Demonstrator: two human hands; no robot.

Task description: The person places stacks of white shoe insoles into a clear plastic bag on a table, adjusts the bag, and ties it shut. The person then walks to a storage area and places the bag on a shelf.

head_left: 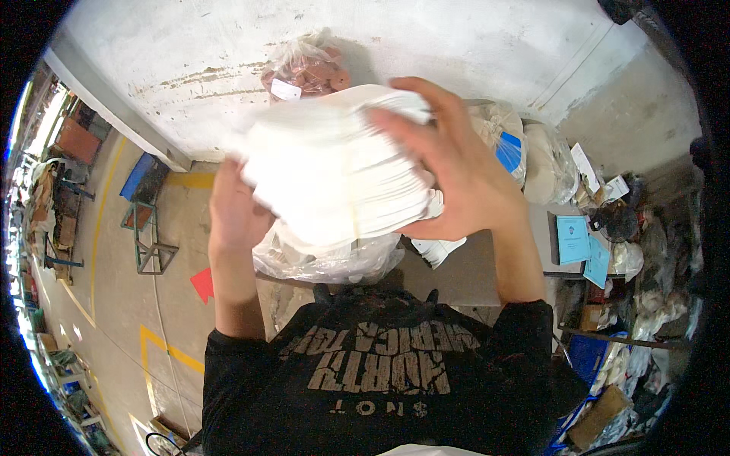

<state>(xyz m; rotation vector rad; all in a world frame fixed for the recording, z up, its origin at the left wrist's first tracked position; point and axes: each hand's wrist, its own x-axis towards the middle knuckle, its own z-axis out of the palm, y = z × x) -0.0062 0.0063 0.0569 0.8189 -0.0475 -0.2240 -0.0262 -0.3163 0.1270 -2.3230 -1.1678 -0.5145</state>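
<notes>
- Head view, far left: we see a metal frame (156,239) on the floor (114,304), where yellow lines probably mark off a walkway.
- Our left hand (237,209) has its fingers clamped on the left edge of the stack of white pieces (327,167); blur hides their exact placing. We judge this side steadies the load.
- A clear bag of brown pieces (308,72) stands against the wall (213,53), likely for support.
- The stack is in the air between our two hands, tilted, its layers showing on the right. A pale band seems to run around it, presumably keeping the layers together.
- Below it, a clear plastic bag (327,264) lies near the tabletop's (471,277) edge, seemingly within easy reach.
- Our right hand (471,178) has its fingers spread wide and clamped around the stack's right edge, probably because so thick a pile needs a broad grip.
- Farther right, filled bags (547,163) lean near the wall, and blue booklets (572,239) lie beside them, apart from our hands.
</notes>
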